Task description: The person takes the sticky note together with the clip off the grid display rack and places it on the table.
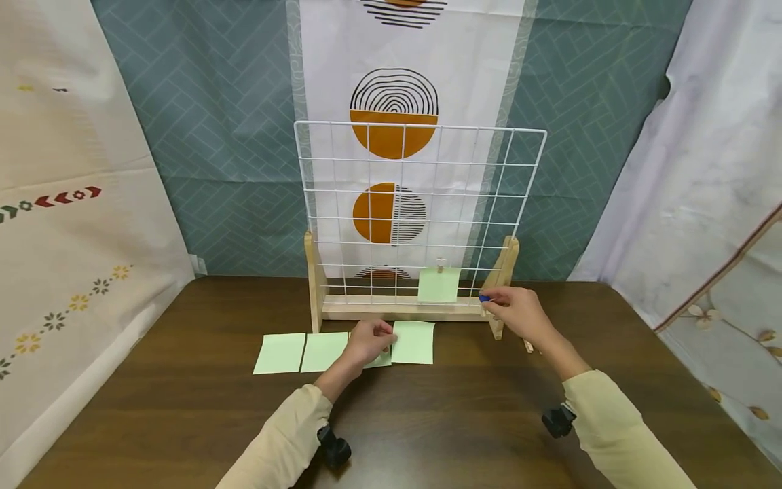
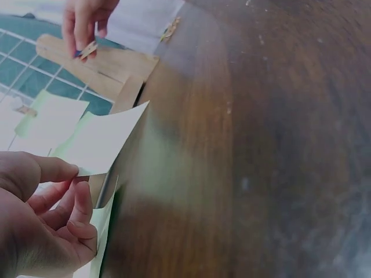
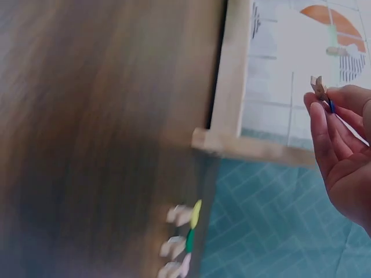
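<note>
My left hand [image 1: 365,344] pinches the edge of a pale green paper note [image 1: 413,343], raised off the table in the left wrist view. Under and beside that hand lie more green notes [image 1: 279,354] in a row. Between the thumb and fingertips of my right hand [image 1: 520,314] is a small wooden clothespin [image 3: 319,88] with a blue piece on it. This hand is in front of the right foot of a white wire grid rack [image 1: 421,125]. Another green note [image 1: 438,288] hangs low on the grid under a small clothespin [image 1: 440,266].
Several wooden clothespins [image 3: 179,215] with coloured pieces lie on the table to the right of the rack. Wooden legs [image 1: 314,282] and a crossbar [image 1: 397,312] support the grid. Behind it hangs a patterned cloth [image 1: 238,170].
</note>
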A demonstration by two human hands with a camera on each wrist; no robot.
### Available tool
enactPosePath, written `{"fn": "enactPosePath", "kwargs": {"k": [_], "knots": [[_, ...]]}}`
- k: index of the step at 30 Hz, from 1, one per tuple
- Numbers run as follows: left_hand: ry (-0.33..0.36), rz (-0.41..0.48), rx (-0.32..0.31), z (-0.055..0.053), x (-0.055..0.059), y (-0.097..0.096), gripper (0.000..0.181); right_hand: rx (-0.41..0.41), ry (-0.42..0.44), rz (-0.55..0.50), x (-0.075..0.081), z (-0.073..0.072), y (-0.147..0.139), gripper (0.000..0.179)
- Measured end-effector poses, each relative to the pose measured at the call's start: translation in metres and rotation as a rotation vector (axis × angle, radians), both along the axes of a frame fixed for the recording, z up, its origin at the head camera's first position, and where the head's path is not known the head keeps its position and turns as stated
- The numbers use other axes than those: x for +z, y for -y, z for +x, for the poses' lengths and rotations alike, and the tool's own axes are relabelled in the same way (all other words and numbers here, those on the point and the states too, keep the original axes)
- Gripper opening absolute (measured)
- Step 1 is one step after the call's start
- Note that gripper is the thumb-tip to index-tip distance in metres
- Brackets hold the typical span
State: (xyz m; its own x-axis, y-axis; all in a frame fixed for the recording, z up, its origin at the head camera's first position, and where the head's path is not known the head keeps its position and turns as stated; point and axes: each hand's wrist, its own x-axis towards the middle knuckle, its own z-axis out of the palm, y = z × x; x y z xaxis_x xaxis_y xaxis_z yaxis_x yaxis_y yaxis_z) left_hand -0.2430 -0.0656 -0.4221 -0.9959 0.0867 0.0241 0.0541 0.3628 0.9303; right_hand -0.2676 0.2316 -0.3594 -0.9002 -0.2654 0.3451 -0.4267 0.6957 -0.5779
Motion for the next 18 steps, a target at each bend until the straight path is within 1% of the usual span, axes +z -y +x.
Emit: {"fn": "enactPosePath", "kwargs": {"k": [4, 8, 12, 18], "knots": [[-0.017, -0.010, 0.014, 0.001, 0.000, 0.001, 0.006, -0.021, 0.012, -0.003, -0.006, 0.001, -0.013, 0.021], [-0.049, -0.031, 0.027, 0.001, -0.001, -0.002, 0.007, -0.026, 0.077, -0.009, -0.008, 0.002, -0.023, 0.022], [-0.094, -0.081, 0.013, 0.001, -0.001, -0.006, 0.008, -0.017, 0.117, 0.014, -0.009, 0.005, -0.032, 0.025], [-0.172, -0.181, 0.007, 0.000, -0.002, -0.008, 0.009, -0.040, 0.134, 0.038, -0.011, 0.008, -0.046, 0.024]]}}
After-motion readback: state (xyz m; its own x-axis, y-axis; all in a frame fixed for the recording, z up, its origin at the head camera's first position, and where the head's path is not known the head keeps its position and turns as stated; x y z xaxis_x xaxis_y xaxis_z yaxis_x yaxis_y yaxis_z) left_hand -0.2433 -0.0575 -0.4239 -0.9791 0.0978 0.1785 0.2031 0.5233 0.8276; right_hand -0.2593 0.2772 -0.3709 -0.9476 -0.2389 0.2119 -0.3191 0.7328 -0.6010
